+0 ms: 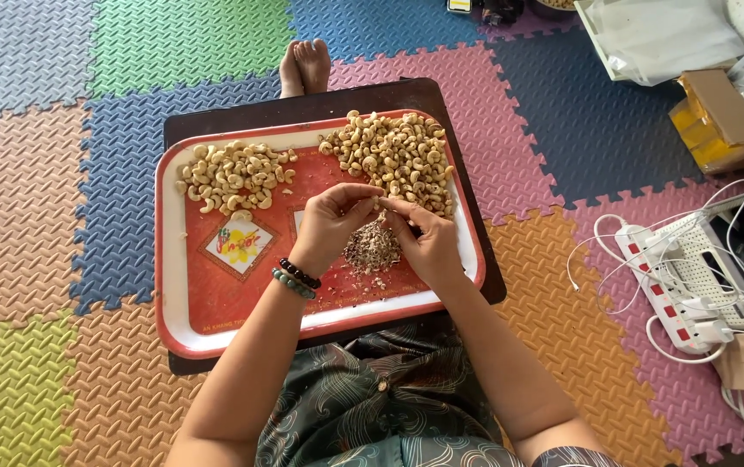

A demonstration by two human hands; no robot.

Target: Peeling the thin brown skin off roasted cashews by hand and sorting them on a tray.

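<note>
Cashew nut [380,204] pinched between my left hand [330,220] and right hand [426,242], fingertips closed on it, above the husk pile [370,248] on the red tray [216,285].

Both hands meet over a red tray [216,285] with a white rim. The left hand [330,220], two bead bracelets [296,278] at its wrist, and the right hand [428,242] pinch a cashew [380,204] between their fingertips. Below them lies a pile of husk scraps [370,248]. One cashew heap [234,175] sits left, another heap [398,156] right. The tray rests on a dark board [242,117] over coloured foam floor mats [43,173].
</note>
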